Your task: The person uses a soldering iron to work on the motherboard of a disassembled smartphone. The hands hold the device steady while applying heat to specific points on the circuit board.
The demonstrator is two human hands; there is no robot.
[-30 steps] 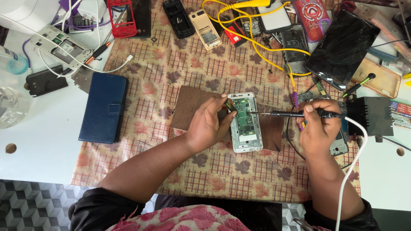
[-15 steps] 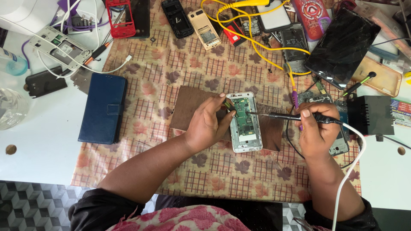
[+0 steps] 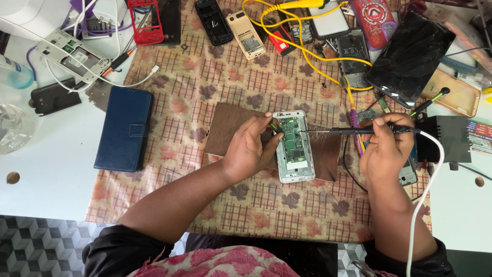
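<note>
Left hand (image 3: 249, 150) is gripping the opened phone (image 3: 294, 147) on the brown mat (image 3: 230, 134), mid-table. Right hand (image 3: 385, 149) is clamping a soldering iron (image 3: 359, 131), tip touching the phone's board.

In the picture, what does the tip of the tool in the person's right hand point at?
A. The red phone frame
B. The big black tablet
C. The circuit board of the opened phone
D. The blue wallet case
C: the right hand holds the soldering iron level, and its thin tip reaches the green circuit board inside the opened phone, which the left hand steadies on the brown mat.
</note>
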